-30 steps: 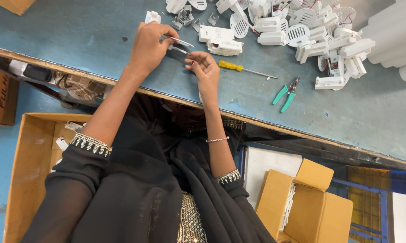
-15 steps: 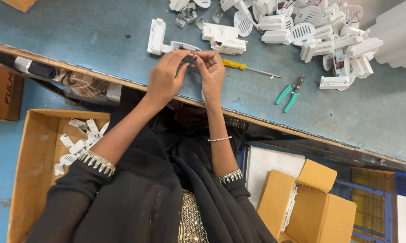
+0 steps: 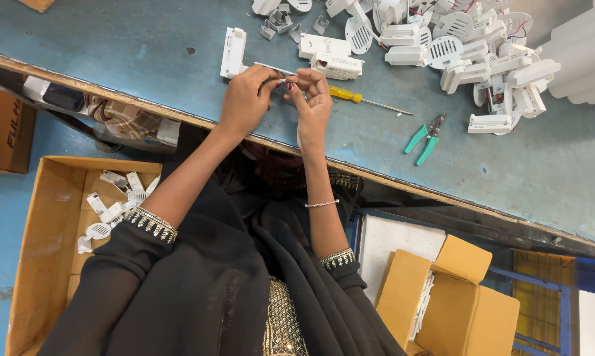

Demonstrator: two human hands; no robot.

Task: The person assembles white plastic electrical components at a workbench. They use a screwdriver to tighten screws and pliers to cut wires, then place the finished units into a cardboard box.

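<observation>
My left hand [image 3: 243, 100] and my right hand [image 3: 314, 99] meet over the near edge of the blue worktable [image 3: 146, 46]. The left fingers pinch a thin metal tool [image 3: 271, 67] whose tip points toward the right hand. The right fingertips pinch a small reddish part [image 3: 289, 85], which touches the tool's end. A white rectangular plastic housing [image 3: 233, 51] lies just beyond my left hand. Past my right hand lies a yellow-handled screwdriver [image 3: 350, 97].
A heap of white plastic housings and round grilles [image 3: 469, 46] fills the table's far right, with green-handled pliers [image 3: 426, 137] in front. White tubes [image 3: 584, 53] lie at the right edge. An open cardboard box with white parts [image 3: 106, 211] stands lower left, another carton [image 3: 442, 296] lower right.
My left hand has drawn back from farther out on the table with the thin tool. Both hands have come together and now work fingertip to fingertip.
</observation>
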